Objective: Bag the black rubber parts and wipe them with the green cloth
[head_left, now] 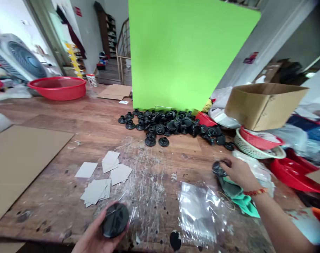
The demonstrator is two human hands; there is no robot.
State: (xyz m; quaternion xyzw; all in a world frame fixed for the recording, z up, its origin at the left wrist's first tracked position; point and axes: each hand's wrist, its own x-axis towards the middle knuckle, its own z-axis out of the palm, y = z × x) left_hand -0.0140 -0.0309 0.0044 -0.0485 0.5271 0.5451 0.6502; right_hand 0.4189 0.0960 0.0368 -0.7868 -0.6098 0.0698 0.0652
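Left of the clear bags (197,212), the left hand (97,233) cups a black disc (115,220), palm up, probably for steadiness. Right of them, the right hand (241,175) touches a dark object (218,169); its grip is unclear.

Parts (160,129) Fill Table's (102,123) Far Middle

On the table before us, cards (93,191) lie in the left foreground, between a cardboard sheet (23,158) to their left and bags (195,211) to their right. A cloth (245,202) lies right of the bags. We see a board (175,52) behind the parts, a basin (70,92) far left and a basket (252,151) at right.
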